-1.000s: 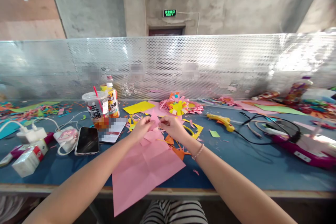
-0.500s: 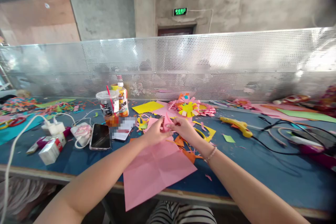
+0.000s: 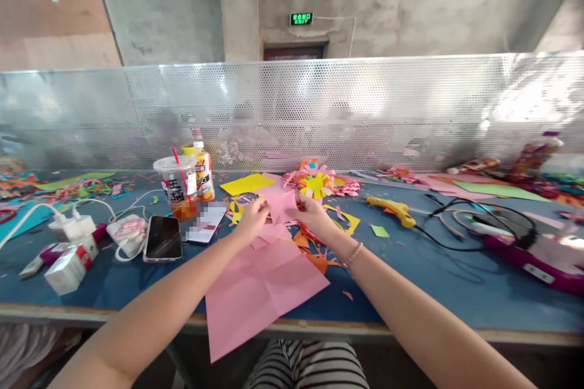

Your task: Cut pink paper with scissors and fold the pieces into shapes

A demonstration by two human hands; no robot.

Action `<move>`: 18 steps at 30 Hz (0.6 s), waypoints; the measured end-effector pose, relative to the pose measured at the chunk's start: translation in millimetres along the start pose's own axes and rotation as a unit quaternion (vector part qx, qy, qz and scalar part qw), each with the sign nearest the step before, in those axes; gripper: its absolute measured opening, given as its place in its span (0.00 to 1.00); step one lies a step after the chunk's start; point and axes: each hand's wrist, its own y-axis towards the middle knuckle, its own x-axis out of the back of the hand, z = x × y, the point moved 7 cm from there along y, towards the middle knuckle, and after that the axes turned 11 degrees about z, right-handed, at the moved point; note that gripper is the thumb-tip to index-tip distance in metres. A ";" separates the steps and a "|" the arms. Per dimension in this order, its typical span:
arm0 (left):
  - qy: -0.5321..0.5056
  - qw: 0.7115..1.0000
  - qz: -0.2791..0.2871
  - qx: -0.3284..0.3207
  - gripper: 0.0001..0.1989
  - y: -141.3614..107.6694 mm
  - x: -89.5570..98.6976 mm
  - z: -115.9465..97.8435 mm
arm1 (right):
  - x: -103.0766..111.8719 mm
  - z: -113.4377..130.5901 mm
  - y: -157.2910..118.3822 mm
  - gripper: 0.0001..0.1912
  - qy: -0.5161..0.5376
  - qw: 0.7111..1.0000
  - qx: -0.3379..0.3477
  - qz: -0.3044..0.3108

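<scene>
Between my two hands a small piece of folded pink paper [image 3: 281, 205] is held up over the table. My left hand [image 3: 252, 219] pinches its left edge, and my right hand [image 3: 311, 214] grips its right edge. Below them lies a larger creased sheet of pink paper [image 3: 264, 292], one corner hanging past the table's front edge. Orange paper scraps [image 3: 314, 255] rest just right of that sheet. Behind my right hand sits a paper flower [image 3: 317, 183] in pink and yellow, next to a flat yellow sheet [image 3: 247, 183].
To the left stand a lidded drink cup [image 3: 176, 188] and a bottle [image 3: 204, 173], with a phone [image 3: 163, 238] and chargers [image 3: 73, 225] nearer. A yellow glue gun [image 3: 391, 211] and a purple power strip [image 3: 533, 264] with cables lie right. A perforated metal screen [image 3: 410, 109] runs behind.
My hands have moved slightly apart, and the small pink paper now shows spread flat between them instead of bunched up to a point. The whole view has shifted to the right.
</scene>
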 end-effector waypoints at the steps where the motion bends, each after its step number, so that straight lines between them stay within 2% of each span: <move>1: -0.042 0.999 0.006 0.017 0.08 0.5 -0.5 4.3 | -0.1 1.8 -0.1 0.10 -0.002 1.000 0.008 -0.001; 4: -0.115 0.992 -0.021 0.056 0.16 -2.1 2.2 11.6 | -4.8 7.0 -0.7 0.07 0.015 0.999 0.023 0.023; 6: -0.148 0.986 -0.024 0.073 0.17 -4.8 1.4 12.4 | -8.1 7.0 -1.4 0.06 0.047 0.998 0.011 0.035; 12: -0.236 0.967 -0.003 0.095 0.13 -6.8 -4.1 10.1 | -10.8 -6.2 -0.9 0.08 0.190 0.981 -0.039 0.023; 18: -0.251 0.964 0.006 0.089 0.08 -5.1 -4.9 7.2 | -12.1 -13.2 1.8 0.09 0.281 0.958 -0.047 0.027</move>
